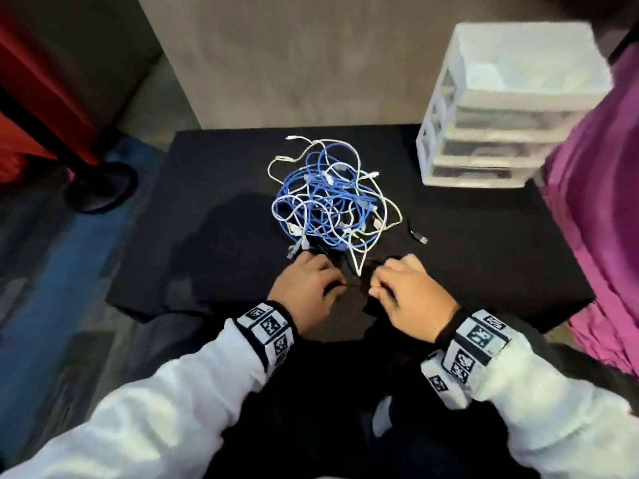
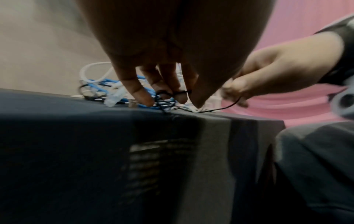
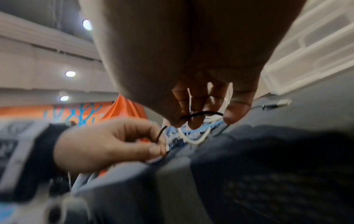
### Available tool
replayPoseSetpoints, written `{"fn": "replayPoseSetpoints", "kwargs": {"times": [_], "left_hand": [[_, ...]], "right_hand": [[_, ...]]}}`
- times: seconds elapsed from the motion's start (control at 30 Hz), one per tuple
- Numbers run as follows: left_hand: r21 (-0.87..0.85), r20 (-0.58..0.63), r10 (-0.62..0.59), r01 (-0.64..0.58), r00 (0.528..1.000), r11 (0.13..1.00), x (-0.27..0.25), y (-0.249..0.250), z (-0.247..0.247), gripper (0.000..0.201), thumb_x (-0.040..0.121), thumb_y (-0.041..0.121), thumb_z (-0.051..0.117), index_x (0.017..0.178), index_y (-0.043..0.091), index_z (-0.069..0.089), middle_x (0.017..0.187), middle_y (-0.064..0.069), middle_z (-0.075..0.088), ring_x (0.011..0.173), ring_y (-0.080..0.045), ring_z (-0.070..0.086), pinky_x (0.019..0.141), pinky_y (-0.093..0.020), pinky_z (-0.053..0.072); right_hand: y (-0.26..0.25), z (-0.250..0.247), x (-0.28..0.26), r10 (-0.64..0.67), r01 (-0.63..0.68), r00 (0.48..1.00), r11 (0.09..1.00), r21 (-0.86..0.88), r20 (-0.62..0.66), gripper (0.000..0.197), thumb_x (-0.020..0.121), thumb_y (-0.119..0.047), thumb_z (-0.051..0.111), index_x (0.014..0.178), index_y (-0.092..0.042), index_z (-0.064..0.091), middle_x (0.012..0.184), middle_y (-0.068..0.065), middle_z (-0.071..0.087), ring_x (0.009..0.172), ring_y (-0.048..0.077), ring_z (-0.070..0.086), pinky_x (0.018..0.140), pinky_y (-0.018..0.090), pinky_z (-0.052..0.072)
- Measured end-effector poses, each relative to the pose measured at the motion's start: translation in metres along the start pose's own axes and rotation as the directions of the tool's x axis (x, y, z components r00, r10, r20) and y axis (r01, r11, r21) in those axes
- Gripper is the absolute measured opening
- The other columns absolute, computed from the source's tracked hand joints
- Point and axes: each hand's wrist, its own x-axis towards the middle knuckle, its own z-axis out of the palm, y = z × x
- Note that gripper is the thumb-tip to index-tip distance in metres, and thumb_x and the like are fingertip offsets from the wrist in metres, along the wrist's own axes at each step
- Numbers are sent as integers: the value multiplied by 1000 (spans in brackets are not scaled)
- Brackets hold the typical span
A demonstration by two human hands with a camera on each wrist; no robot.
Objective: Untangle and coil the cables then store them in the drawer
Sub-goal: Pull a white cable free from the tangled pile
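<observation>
A tangle of blue and white cables lies in the middle of the black table. A thin black cable runs out of its near side, and its plug lies to the right of the pile. My left hand pinches the black cable at the pile's near edge; the left wrist view shows the cable looped over my fingers. My right hand pinches the same black cable a little to the right. In the right wrist view the left hand grips the cable.
A white plastic unit of three drawers, all closed, stands at the table's back right corner. Purple cloth hangs along the right side. A dark stand base sits on the floor at left. The table's front edge is just under my wrists.
</observation>
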Motion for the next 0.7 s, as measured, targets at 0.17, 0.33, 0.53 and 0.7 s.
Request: {"fn": "replayPoseSetpoints", "kwargs": {"times": [0.17,0.33,0.53,0.7], "left_hand": [[-165,-137,-153,130,979,978,-5,-47,-12,11,96,32,64,103,27,72,113,9,62,98,-16,61,93,-35,51],[-368,-149,-301,229,942,901,2,-55,-22,11,92,23,72,103,27,72,120,9,51,89,-10,64,98,-27,49],[-336,-74,-394,349,916,875,-7,-46,-16,19,87,31,74,100,25,60,107,5,54,78,-13,63,87,-31,53],[-169,109,-370,383,923,908,-17,-43,-5,18,77,48,75,81,37,62,86,16,60,80,-7,60,84,-29,54]], "right_hand": [[-5,-56,-11,103,-85,976,991,99,-193,16,102,-21,56,86,-22,55,75,-11,59,77,24,53,78,41,44],[-12,-78,-15,224,-176,942,964,198,-250,18,102,-24,60,84,-21,58,72,-5,68,71,10,60,69,21,42],[-8,-71,-4,414,-265,857,865,426,-307,19,100,-28,60,81,-26,60,73,-7,72,75,18,67,77,35,55],[-13,-58,-6,526,-292,813,737,610,-248,20,102,-16,56,83,-20,62,73,3,67,74,24,68,59,34,55]]}}
